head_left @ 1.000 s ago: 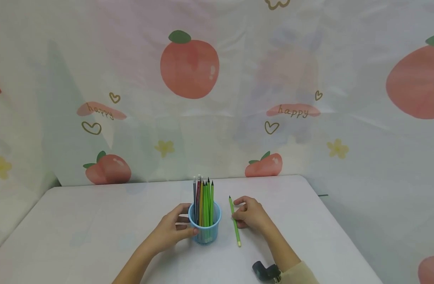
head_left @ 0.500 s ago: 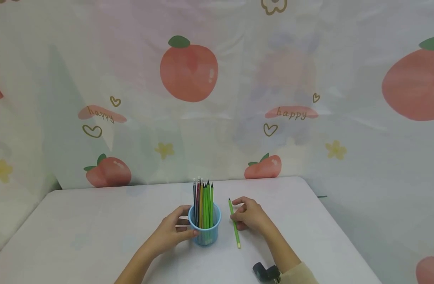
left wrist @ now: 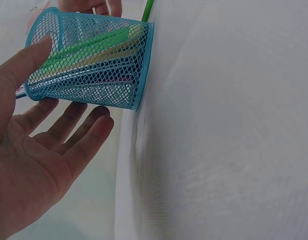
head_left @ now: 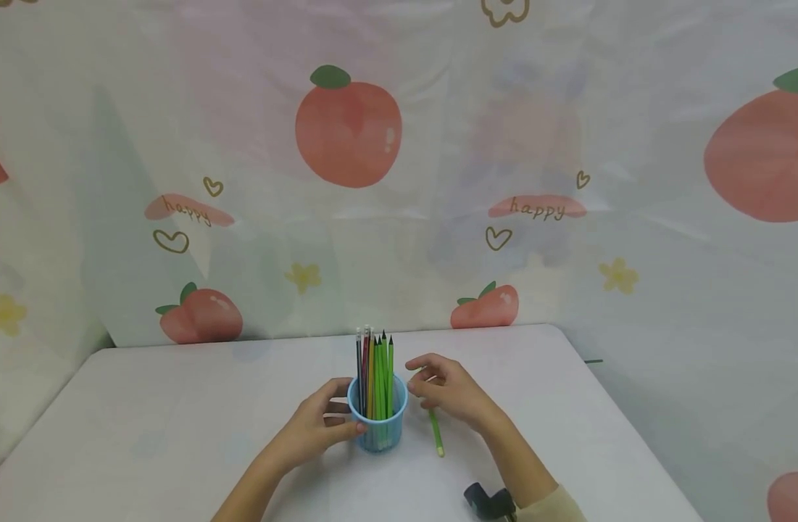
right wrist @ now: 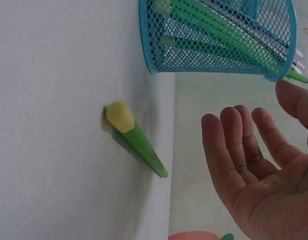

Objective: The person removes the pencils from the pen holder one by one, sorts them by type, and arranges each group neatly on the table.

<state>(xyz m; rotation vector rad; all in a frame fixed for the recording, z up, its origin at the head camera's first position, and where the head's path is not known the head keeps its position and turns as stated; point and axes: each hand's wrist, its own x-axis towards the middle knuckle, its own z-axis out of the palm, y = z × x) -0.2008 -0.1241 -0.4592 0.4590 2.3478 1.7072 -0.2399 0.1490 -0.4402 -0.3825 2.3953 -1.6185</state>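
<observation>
So our left grip [head_left: 315, 428] has the blue mesh cup [head_left: 387, 436] held from the side, thumb on the front near the rim and fingers round the far side. The cup stands upright just right of that grip on the tabletop [head_left: 177, 428], with a bunch of pencils [head_left: 380, 380] in it: green ones tip up, plus a yellowish one and some darker ones nearest the left grip. Our right grip [head_left: 454, 391] holds nothing, fingers loosely bent, right beside the cup's rim; we can't tell if the thumb touches it. The loose pencil [head_left: 436, 433], green with a pale yellow end, lies on the tabletop under the right grip, its far part hidden in the head view. Some black thing [head_left: 488, 502] sits near that wrist, by a beige sleeve [head_left: 551, 507].
</observation>
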